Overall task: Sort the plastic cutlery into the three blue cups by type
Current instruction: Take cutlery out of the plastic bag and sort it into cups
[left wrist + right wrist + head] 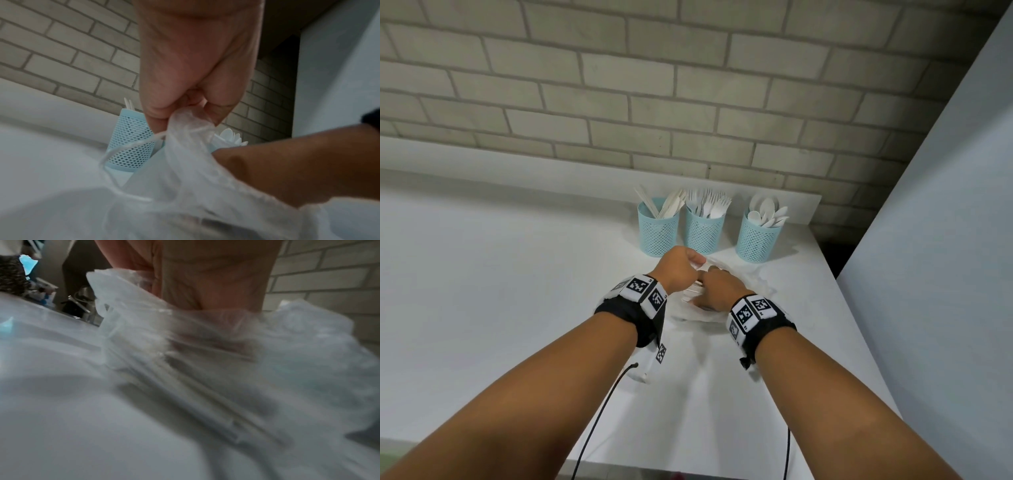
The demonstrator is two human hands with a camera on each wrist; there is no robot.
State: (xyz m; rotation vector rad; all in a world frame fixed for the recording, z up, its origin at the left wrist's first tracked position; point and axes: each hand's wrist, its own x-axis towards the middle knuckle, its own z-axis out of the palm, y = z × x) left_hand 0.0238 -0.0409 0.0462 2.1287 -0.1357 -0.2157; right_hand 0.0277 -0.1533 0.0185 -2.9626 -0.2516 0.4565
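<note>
The left hand (191, 78) pinches the rim of the thin translucent plastic bag (195, 186), apparently holding its mouth up. The right hand (719, 291) is inside, fingers seemingly around white plastic cutlery (185, 386), though blur hides its grip; three blue mesh cups (658, 228) stand just beyond, within easy reach.

Three cups stood in a row near the back right corner of the worktop (517, 274): the left cup (658, 230) held knives, the middle cup (704, 231) forks, the right cup (757, 237) spoons. A plastic bag (726, 294) lay just in front of them, with both hands on it.
</note>
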